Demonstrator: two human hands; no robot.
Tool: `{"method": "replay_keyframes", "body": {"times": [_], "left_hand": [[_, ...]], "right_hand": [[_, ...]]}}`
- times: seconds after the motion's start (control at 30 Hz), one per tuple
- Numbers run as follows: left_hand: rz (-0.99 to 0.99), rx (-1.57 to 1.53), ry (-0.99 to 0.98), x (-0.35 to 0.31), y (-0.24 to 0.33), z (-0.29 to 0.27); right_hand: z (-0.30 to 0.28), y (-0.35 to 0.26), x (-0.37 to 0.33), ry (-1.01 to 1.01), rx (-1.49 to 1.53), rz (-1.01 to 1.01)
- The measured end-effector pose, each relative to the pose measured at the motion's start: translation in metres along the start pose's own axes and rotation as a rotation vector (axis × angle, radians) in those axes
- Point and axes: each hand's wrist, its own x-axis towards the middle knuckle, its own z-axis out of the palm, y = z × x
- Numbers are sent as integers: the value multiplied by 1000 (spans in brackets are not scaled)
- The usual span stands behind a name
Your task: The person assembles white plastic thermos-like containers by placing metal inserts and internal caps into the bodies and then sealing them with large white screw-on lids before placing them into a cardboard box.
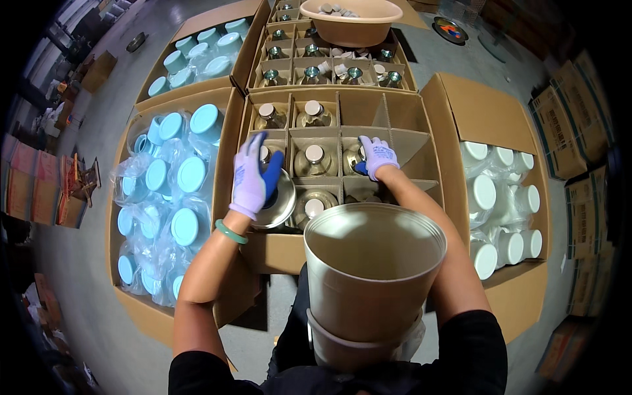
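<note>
Grey concrete floor [118,99], four open cartons; I see my left hand [253,178] gripping a glass jar [276,201]; right hand [377,157] closed on another jar [355,158], one beige bucket [368,276].

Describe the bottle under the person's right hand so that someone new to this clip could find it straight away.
Start at the divided cardboard box in the middle of the view, between the cartons of blue-capped and white-capped jars. In its middle row, the bottle sits in the third cell from the left. Unlike its neighbours, the gloved right hand covers its top.

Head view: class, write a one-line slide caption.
Gloved left hand holds a glass jar while right hand reaches into the divided carton.
</note>
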Motion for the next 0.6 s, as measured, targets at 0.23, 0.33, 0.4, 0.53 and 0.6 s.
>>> {"method": "replay_keyframes", "body": {"times": [0.23,0.33,0.4,0.53,0.6], "left_hand": [[-1137,-1897,-1152,-10,54,87],[-1086,-2199,-1110,-9,87,115],[-869,-2163,-902,20,120,99],[-122,-1592,-559,42,134,45],[-143,-1737,-660,38,160,17]], "right_hand": [[-79,-1,-42,496,292,-319],[-176,-25,-132,772,312,-527],[-224,-35,-202,756,170,-664],[-276,-34,-262,316,276,-1016],[-283,-17,-268,453,559,-891]]}}
